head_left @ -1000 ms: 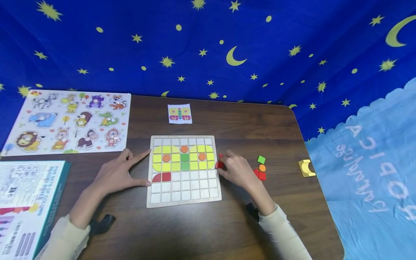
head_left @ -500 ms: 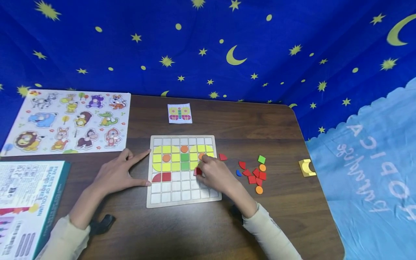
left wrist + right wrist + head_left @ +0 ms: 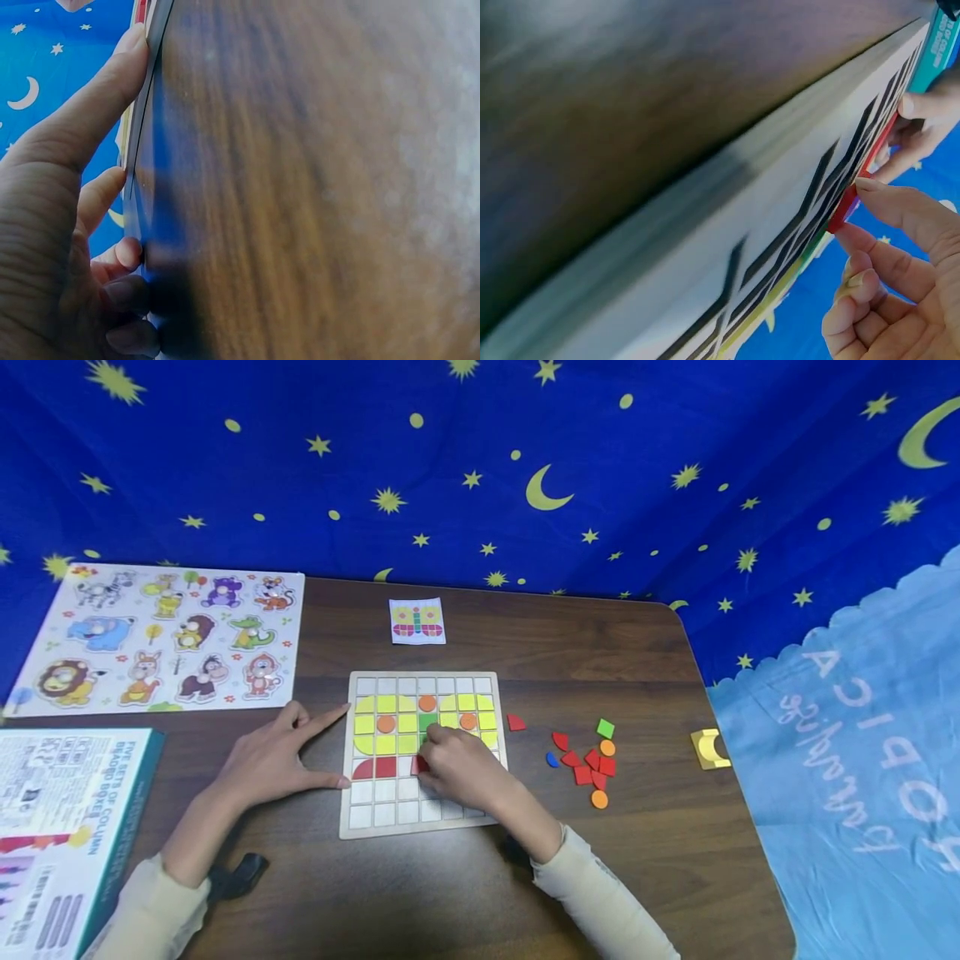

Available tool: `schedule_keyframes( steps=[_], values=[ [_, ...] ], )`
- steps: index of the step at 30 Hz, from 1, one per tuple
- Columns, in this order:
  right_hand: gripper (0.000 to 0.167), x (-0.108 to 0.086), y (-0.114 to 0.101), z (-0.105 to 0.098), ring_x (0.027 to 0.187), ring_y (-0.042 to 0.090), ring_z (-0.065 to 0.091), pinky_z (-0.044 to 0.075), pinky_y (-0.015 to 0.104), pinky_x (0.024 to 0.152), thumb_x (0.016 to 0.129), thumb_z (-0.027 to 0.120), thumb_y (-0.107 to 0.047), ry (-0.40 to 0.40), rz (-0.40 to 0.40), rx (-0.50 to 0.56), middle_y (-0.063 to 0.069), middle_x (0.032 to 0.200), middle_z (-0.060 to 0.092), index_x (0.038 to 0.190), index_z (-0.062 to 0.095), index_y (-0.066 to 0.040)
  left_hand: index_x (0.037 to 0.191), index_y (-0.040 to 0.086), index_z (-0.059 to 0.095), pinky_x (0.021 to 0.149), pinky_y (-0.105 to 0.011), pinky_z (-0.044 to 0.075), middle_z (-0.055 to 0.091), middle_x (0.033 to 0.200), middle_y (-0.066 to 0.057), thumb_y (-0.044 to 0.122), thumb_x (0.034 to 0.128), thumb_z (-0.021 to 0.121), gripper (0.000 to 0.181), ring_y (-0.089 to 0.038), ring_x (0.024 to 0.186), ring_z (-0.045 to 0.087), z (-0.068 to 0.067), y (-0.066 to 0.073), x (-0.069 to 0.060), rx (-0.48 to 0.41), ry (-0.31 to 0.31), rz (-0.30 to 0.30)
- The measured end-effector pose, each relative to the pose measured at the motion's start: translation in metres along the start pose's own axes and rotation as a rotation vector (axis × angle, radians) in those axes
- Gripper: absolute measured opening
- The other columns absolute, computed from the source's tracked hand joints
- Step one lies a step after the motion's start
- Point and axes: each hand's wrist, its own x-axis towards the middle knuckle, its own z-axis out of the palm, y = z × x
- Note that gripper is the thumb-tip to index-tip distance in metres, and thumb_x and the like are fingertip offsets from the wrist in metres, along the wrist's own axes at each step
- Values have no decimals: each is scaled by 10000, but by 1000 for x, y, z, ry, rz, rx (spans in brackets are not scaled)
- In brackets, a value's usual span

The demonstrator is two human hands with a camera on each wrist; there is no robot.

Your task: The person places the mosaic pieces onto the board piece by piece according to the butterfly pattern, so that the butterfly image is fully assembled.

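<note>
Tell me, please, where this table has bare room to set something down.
Bare tabletop lies right of the butterfly card, beyond the loose pieces; between these pieces and the yellow block; and nearside of the grid board, between the sleeves. The left is crowded by the animal puzzle and box, the board by the left hand and right hand.

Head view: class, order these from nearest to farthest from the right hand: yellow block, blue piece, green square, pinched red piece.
1. Red piece: between the right hand's fingertips.
2. Blue piece: right of the board.
3. Green square: farther right, beyond an orange disc.
4. Yellow block: far right.
</note>
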Motion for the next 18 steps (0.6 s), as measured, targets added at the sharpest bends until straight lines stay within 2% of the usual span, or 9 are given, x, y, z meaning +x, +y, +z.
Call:
schedule_keyframes(
  steps=[6, 14, 18],
  values=[
    [118, 6, -3, 4, 701, 94, 501, 421, 213, 642, 883, 728, -193, 25, -30, -30, 13, 839, 602, 926, 761, -88, 1540, 288, 373, 505, -290, 252, 363, 976, -44, 843, 653, 666, 1087, -151, 623, 331, 0, 1, 0, -4, -4, 3],
    [152, 9, -5, 5, 753, 96, 548, 444, 200, 708, 890, 729, -155, 1, -27, 36, 12, 908, 660, 1027, 756, -96, 1540, 280, 374, 506, -286, 262, 368, 972, -48, 828, 662, 675, 1079, -149, 622, 339, -2, 2, 0, -2, -8, 4],
    [142, 11, -7, 7, 764, 88, 561, 445, 197, 707, 896, 728, -155, -4, -27, 31, 0, 910, 666, 1029, 759, -114, 1540, 270, 375, 513, -287, 265, 368, 971, -50, 826, 664, 676, 1081, -152, 629, 348, -2, 2, -1, -1, -13, -3]
  ],
)
